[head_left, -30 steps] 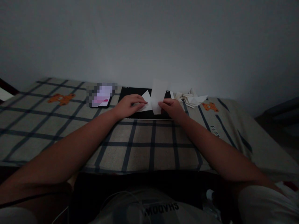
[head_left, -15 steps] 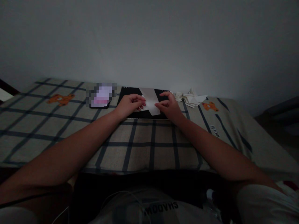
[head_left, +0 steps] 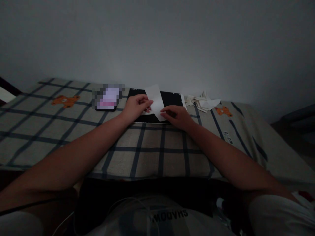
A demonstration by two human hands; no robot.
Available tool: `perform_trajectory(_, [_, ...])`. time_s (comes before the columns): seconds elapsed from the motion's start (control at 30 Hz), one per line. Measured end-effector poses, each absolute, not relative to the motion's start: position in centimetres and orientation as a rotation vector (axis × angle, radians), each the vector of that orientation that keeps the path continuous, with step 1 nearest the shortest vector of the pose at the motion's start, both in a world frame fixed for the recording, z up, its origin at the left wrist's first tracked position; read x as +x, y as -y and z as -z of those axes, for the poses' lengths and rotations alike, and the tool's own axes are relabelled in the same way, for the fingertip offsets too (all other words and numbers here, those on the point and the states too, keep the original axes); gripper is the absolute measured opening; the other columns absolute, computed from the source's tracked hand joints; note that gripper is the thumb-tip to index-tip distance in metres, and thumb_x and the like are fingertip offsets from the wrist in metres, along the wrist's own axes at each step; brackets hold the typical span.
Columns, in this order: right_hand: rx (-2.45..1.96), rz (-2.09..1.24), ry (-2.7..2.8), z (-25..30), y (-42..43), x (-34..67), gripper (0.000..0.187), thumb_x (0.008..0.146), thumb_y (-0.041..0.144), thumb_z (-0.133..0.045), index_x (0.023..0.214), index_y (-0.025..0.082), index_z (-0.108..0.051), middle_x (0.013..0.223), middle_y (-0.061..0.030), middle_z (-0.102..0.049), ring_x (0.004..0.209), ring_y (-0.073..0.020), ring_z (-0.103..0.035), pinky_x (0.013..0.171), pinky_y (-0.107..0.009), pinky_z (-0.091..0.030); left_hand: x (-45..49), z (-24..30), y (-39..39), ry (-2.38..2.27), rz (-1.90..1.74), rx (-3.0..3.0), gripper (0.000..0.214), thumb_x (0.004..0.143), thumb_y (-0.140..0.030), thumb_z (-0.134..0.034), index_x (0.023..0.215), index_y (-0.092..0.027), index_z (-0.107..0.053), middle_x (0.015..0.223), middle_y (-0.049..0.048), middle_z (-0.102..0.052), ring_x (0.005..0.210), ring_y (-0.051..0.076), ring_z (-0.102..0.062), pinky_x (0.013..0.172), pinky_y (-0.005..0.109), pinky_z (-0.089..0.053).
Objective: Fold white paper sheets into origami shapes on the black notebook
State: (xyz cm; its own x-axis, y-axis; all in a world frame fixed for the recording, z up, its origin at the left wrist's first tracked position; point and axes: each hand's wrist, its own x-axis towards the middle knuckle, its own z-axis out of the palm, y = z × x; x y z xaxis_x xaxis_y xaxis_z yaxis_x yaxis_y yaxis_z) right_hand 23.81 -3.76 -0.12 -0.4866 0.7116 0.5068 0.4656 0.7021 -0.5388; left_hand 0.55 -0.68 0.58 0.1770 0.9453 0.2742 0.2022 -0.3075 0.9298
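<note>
A white sheet of paper (head_left: 155, 98) is held up over a flat black board or notebook (head_left: 171, 98) with a pale edge. My left hand (head_left: 138, 105) pinches the paper's left edge between thumb and fingers. At the lower right edge of the sheet, the thumb and fingertips of my right hand (head_left: 177, 115) close on the paper near its bottom corner. Part of the black surface is hidden under the paper and both hands.
A phone (head_left: 107, 100) with a lit, blurred screen lies to the left. Folded white paper pieces (head_left: 203, 102) are heaped right of the black board. A checked cloth (head_left: 147, 154) with bear prints covers the table, and a grey wall (head_left: 157, 42) stands behind.
My right hand has moved down and toward the sheet's lower corner, its fingers drawing together on the paper. The sheet's top has risen and tilted. My left hand keeps its pinch.
</note>
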Motion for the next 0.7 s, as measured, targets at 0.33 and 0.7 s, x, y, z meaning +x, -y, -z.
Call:
perform_trajectory(0.33, [-0.699,0.286,2.367,-0.46,4.15,23.91,0.017,0.097,0.034,-0.06,0.109,0.028,-0.072,0.112,-0.0071,-0.069,0.104,-0.0237,-0.06,0.088,-0.041,-0.048,0.38,-0.63,0.69,-1.131,-1.18,1.739,0.029,0.085,-0.041,-0.071,0.096,-0.014,-0.072,0.07,0.0023,-0.069,0.057,0.011,-0.062,0.056,0.022,-0.052])
perform_trajectory(0.7, [-0.888,0.196,2.037,-0.78,3.86,23.76,0.016,0.098,0.03,-0.057,0.1,0.026,-0.073,0.099,-0.0078,-0.07,0.098,-0.0254,-0.061,0.092,-0.046,-0.047,0.31,-1.05,1.3,-1.007,-1.069,2.35,0.038,0.092,-0.049,-0.058,0.09,-0.017,-0.076,0.087,0.0063,-0.071,0.078,0.017,-0.063,0.068,0.027,-0.048])
